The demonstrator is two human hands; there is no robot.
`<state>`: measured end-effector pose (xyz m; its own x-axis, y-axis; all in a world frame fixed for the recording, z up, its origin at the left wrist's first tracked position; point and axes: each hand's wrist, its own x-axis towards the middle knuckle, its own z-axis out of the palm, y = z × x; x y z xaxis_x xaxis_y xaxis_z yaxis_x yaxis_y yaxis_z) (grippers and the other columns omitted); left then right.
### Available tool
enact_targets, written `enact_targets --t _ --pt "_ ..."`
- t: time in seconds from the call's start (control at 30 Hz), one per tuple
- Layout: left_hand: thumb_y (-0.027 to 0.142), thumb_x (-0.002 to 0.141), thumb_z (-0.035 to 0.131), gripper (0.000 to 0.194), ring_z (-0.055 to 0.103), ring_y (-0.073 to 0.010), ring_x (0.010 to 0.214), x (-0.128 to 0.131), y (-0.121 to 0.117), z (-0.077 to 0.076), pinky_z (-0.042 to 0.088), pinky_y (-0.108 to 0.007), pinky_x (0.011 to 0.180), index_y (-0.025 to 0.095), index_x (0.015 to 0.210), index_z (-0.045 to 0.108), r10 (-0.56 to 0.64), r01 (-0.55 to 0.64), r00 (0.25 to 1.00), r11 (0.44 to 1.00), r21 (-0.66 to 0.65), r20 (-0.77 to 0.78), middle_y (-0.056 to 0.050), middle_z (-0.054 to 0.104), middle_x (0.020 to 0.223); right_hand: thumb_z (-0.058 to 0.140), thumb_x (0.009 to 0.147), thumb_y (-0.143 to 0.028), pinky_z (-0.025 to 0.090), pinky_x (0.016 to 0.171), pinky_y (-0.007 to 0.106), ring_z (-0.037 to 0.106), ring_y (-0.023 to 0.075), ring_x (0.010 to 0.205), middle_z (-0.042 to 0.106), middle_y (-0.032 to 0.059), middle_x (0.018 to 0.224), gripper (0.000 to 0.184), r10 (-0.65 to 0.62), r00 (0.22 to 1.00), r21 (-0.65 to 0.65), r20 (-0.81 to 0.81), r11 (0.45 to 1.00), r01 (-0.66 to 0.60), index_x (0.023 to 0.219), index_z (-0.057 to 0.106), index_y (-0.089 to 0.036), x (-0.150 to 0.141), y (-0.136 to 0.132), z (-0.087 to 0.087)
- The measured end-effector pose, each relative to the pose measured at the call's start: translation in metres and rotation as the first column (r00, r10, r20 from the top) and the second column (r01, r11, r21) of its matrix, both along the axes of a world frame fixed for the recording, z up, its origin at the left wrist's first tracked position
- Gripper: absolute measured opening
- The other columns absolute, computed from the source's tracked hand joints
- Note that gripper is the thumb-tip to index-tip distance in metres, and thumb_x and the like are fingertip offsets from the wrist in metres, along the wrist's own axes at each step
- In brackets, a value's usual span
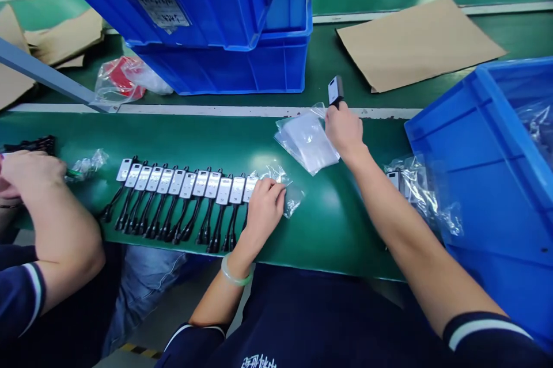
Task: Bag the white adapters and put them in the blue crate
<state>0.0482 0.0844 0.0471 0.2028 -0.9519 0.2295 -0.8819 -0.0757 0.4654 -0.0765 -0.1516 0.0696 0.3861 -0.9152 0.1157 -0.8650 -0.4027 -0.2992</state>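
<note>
My right hand is closed around the lower end of a small grey-and-black device, raised above the bench strip. Just left of that hand lies a stack of clear plastic bags. My left hand, its fingers pinched together, is on a loose clear plastic bag on the green bench. To its left runs a row of similar devices, each with a black loop on top and short black cables below. My left hand partly covers the row's right end.
Stacked blue crates stand at the back, and another blue crate at the right. Beside it lie bagged devices. A cardboard sheet rests at the back right. At left, a co-worker's hand is near black cables.
</note>
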Motion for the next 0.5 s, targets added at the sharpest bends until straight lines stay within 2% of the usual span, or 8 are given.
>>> enact_targets --t 0.1,0.2,0.3,0.4,0.47,0.5 --pt "0.024 0.092 0.051 0.026 0.053 -0.0207 0.097 -0.006 0.007 0.009 0.048 -0.034 0.082 0.015 0.116 0.053 -0.024 0.023 0.999 0.999 0.032 0.03 -0.011 0.055 0.104 0.051 0.09 -0.021 0.042 0.066 0.032 0.063 0.0269 0.082 0.051 0.0133 0.099 0.02 -0.019 0.999 0.036 0.031 0.999 0.018 0.099 0.064 -0.008 0.012 -0.021 -0.016" --pt "0.028 0.091 0.053 0.021 0.055 -0.0203 0.096 -0.019 0.022 0.019 0.05 -0.031 0.078 0.015 0.107 0.053 -0.132 0.126 0.99 0.986 0.106 0.049 -0.01 0.055 0.104 0.046 0.093 -0.028 0.043 0.07 0.033 0.061 0.027 0.089 0.049 0.0161 0.108 0.031 -0.04 0.995 0.037 0.095 0.999 0.037 0.113 0.06 -0.01 0.003 -0.014 -0.012" --pt "0.028 0.087 0.057 0.015 0.056 -0.0206 0.086 -0.034 0.026 0.014 0.048 -0.029 0.062 0.015 0.094 0.054 -0.18 0.138 0.974 0.955 0.264 0.139 -0.009 0.056 0.097 0.034 0.096 -0.03 0.04 0.074 0.028 0.056 0.0194 0.09 0.052 0.0146 0.112 0.041 0.006 0.984 0.023 0.179 1.0 -0.01 0.126 0.055 -0.011 -0.02 0.017 0.006" --pt "0.018 0.085 0.053 0.005 0.058 -0.0213 0.078 -0.043 0.016 0.003 0.04 -0.027 0.051 0.014 0.083 0.055 -0.143 0.055 0.965 0.93 0.365 0.22 -0.008 0.057 0.086 0.044 0.094 -0.032 0.038 0.068 0.025 0.051 0.011 0.069 0.059 0.0061 0.094 0.034 0.041 0.966 0.032 0.256 0.998 -0.05 0.119 0.061 -0.016 -0.049 0.063 0.021" --pt "0.014 0.086 0.049 0.01 0.058 -0.0198 0.074 -0.042 0.008 0.0 0.037 -0.026 0.049 0.015 0.08 0.057 -0.117 0.038 0.977 0.92 0.391 0.181 -0.007 0.058 0.082 0.049 0.093 -0.035 0.037 0.061 0.023 0.046 0.0077 0.057 0.057 0.0017 0.082 0.031 0.052 0.95 0.079 0.309 0.994 -0.08 0.114 0.064 -0.019 -0.069 0.097 0.024" --pt "0.014 0.086 0.049 0.011 0.058 -0.018 0.07 -0.04 0.004 0.001 0.037 -0.025 0.05 0.015 0.078 0.058 -0.1 0.048 0.988 0.919 0.391 0.114 -0.006 0.059 0.08 0.05 0.092 -0.036 0.036 0.057 0.022 0.044 0.0073 0.055 0.055 0.0008 0.078 0.03 0.04 0.931 0.136 0.362 0.986 -0.095 0.112 0.066 -0.02 -0.078 0.113 0.023"
